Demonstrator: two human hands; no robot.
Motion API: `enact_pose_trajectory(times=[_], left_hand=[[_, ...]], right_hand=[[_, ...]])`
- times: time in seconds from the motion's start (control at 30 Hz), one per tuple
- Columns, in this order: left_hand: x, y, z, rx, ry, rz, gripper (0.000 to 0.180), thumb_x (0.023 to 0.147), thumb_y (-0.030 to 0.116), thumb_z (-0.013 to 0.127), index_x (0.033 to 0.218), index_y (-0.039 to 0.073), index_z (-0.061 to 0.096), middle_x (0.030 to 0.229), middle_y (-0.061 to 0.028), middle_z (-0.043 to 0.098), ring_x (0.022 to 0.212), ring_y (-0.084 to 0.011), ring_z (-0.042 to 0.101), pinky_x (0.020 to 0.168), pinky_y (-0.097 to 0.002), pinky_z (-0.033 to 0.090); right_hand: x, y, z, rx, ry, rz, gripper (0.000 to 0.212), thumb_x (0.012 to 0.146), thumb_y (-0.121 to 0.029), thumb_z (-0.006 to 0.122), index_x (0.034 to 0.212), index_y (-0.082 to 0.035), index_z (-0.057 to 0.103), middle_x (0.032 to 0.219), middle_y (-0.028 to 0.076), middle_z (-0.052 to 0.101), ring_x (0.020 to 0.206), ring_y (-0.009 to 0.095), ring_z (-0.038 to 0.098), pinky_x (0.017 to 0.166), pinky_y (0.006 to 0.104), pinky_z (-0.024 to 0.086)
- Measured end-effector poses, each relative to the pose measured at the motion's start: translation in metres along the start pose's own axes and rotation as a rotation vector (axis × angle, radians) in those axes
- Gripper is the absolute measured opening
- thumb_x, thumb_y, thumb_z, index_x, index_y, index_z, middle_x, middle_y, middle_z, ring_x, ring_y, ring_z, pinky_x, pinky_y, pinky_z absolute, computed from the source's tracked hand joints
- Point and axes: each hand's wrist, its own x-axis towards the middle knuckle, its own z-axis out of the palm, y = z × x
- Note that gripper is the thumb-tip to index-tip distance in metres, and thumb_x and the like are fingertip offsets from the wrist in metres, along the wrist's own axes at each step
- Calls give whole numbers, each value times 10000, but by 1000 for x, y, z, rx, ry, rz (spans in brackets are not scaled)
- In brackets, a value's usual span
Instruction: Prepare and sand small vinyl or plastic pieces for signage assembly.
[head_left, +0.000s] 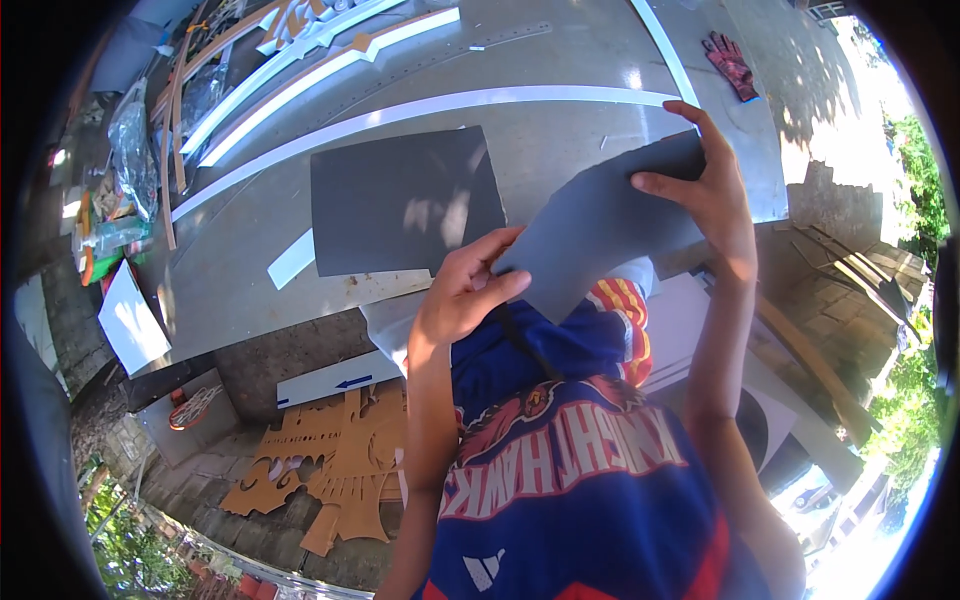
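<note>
Between my two hands is a dark grey sheet [610,225] that looks like sandpaper, raised over my lap and bent, with an uneven upper edge. My left hand [465,290] pinches its lower left corner, thumb on the near face. At the sheet's upper right end is my right hand [712,190], its thumb pressed on the face and its other fingers behind or at the edge. A second dark grey sheet [400,205] lies flat on the grey table [240,310], left of the held one. A small white strip [291,260] rests beside that second sheet.
Long white strips [440,104] cross the table, with white lettering [318,22] at the far left. A red and black glove [731,68] lies at the far right. Below the table at left are a cut-out brown board [335,455] and a small basketball hoop [195,408].
</note>
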Motion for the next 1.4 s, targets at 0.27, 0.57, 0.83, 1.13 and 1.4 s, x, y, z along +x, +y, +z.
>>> enact_pose_trajectory(times=[0.27, 0.57, 0.83, 1.13, 1.4], left_hand=[[5, 15, 1, -26, 280, 101, 350, 968, 38, 568, 1293, -77, 505, 1058, -110, 661, 871, -142, 669, 759, -292, 588], [-3, 45, 10, 128, 306, 236, 304, 901, -25, 653, 1193, -73, 583, 1007, -95, 665, 880, -120, 672, 750, -245, 555], [2, 51, 14, 314, 378, 407, 323, 832, -76, 706, 1140, -73, 611, 1050, -111, 658, 900, -134, 646, 743, -235, 528], [1, 54, 17, 391, 496, 340, 352, 767, -82, 761, 1095, -36, 643, 1022, -94, 647, 863, -128, 640, 698, -242, 520], [9, 61, 12, 637, 589, 587, 269, 752, 96, 814, 995, 44, 712, 965, -78, 679, 848, -182, 621, 708, -303, 485]], right_hand=[[-26, -12, 74, -451, 534, -599, 724, 696, -262, 859, 1293, -25, 526, 1216, 169, 590, 1097, 359, 573, 930, 440, 465], [-42, -26, 93, -38, 120, -498, 517, 729, -211, 828, 1170, -2, 660, 1150, 169, 671, 1030, 302, 644, 899, 373, 488], [-52, -41, 95, 124, 165, -256, 406, 732, -209, 844, 1049, 11, 716, 888, 147, 728, 808, 215, 692, 745, 311, 528], [-53, -42, 94, 307, 140, -63, 387, 741, -179, 849, 1043, 28, 723, 898, 112, 741, 851, 159, 697, 797, 286, 529], [-53, -41, 91, 375, 119, -21, 393, 736, -174, 854, 1038, 41, 721, 888, 135, 739, 829, 165, 703, 790, 286, 533]])
